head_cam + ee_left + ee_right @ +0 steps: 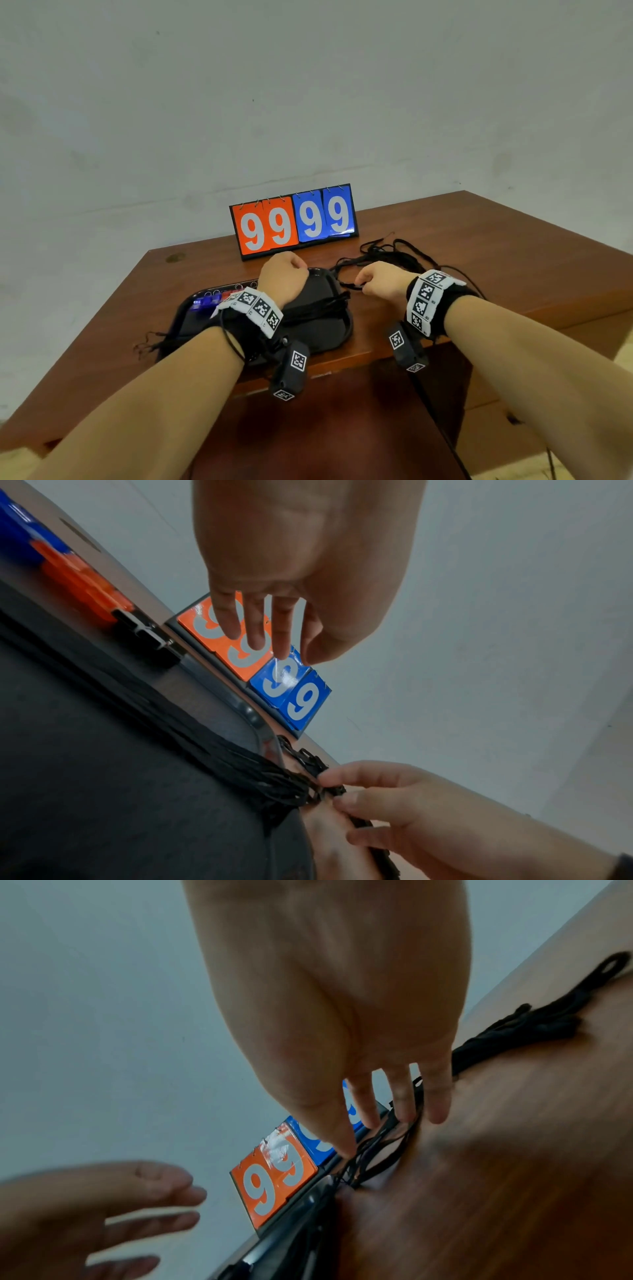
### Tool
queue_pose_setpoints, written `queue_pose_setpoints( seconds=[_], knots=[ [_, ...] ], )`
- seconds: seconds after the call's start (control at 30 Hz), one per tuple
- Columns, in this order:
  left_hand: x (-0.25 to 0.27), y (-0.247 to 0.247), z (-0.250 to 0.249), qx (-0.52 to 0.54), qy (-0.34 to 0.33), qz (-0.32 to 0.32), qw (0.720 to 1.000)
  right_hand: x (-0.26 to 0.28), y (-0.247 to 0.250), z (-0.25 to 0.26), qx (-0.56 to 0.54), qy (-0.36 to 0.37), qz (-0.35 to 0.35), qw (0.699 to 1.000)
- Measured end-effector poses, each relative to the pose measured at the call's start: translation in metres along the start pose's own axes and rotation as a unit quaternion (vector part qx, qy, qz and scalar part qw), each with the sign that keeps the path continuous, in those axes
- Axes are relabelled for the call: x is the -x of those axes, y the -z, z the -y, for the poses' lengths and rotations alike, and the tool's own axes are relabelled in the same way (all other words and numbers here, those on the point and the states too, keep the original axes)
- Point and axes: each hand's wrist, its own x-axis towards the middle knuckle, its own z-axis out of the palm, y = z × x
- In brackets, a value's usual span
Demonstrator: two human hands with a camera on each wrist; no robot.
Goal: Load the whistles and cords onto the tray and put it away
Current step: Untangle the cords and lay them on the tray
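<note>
A black tray (310, 339) lies on the brown table in front of me. Blue, orange and black whistles (210, 301) line its far left edge, also visible in the left wrist view as whistles (75, 574). A bundle of black cords (318, 305) lies across the tray. My left hand (284, 274) hovers above the tray's far edge, its fingers (257, 631) hanging relaxed and holding nothing. Just right of the tray my right hand (376, 282) pinches a black cord (347, 285) between thumb and fingertips (346, 1148). More loose cords (394, 255) lie behind it.
A flip scoreboard (294, 221) showing 99 and 99 stands at the table's back, just behind the tray. The table's near edge (342, 363) runs right under the tray. A grey wall rises behind the table.
</note>
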Motion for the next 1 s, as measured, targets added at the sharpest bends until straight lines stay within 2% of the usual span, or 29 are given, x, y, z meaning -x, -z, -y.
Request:
queue_pose_setpoints(
  seconds=[0.1, 0.2, 0.27, 0.37, 0.5, 0.6, 0.8, 1.0],
  knots=[
    [-0.006, -0.007, -0.003, 0.009, -0.004, 0.009, 1.000, -0.015, -0.004, 0.004, 0.117, 0.012, 0.071, 0.991],
    [-0.012, -0.012, -0.002, 0.015, -0.003, 0.016, 1.000, -0.026, -0.009, 0.004, 0.142, 0.009, 0.124, 0.982],
    [-0.015, -0.015, -0.003, 0.021, -0.003, 0.024, 0.999, -0.030, -0.010, 0.003, 0.153, 0.012, 0.124, 0.980],
    [-0.015, -0.021, -0.004, 0.030, 0.002, 0.035, 0.999, -0.032, -0.007, -0.001, 0.162, 0.014, 0.084, 0.983],
    [-0.011, -0.027, -0.011, 0.037, 0.006, 0.048, 0.998, -0.023, 0.006, -0.009, 0.043, 0.029, 0.012, 0.999],
    [-0.008, -0.029, -0.025, 0.049, -0.001, 0.047, 0.998, -0.009, 0.023, -0.014, -0.053, 0.045, -0.021, 0.997],
    [-0.003, -0.048, -0.067, 0.100, -0.018, 0.068, 0.992, 0.025, 0.054, -0.025, -0.247, 0.045, -0.119, 0.961],
    [0.008, -0.070, -0.103, 0.187, -0.038, 0.088, 0.978, 0.059, 0.076, -0.035, -0.296, 0.053, -0.144, 0.943]
  ],
)
